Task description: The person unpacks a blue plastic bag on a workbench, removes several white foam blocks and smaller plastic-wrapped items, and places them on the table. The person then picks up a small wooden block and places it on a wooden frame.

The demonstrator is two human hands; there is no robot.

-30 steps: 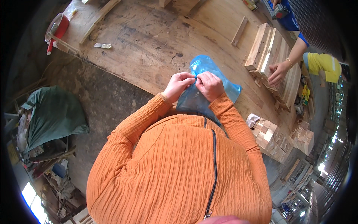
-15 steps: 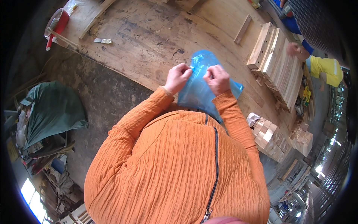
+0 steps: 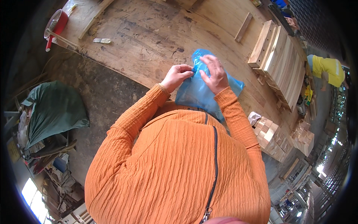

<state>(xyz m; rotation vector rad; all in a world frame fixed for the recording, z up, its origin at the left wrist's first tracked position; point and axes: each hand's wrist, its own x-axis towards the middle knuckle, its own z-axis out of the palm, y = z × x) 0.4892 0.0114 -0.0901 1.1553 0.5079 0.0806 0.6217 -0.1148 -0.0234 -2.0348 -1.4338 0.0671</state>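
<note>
A translucent blue plastic bag lies over the near edge of the wooden workbench, close to my body. My left hand pinches the left side of the bag between thumb and fingertips. Over the bag's upper part is my right hand, its fingers spread and the thumb apart. It touches or hovers just above the film; I cannot tell which. The far end of the bag bunches up beyond my fingers. What the bag holds, if anything, is not visible.
Stacked wooden slats lie on the workbench at right, with wood blocks nearer me. A red pot with a brush stands far left. A green cloth covers a heap at left. A person in yellow is beyond.
My right hand has gone from a closed grip to spread fingers. My left hand keeps its pinch on the bag. The person in yellow at right has shifted, drawing a hand back from the slats.
</note>
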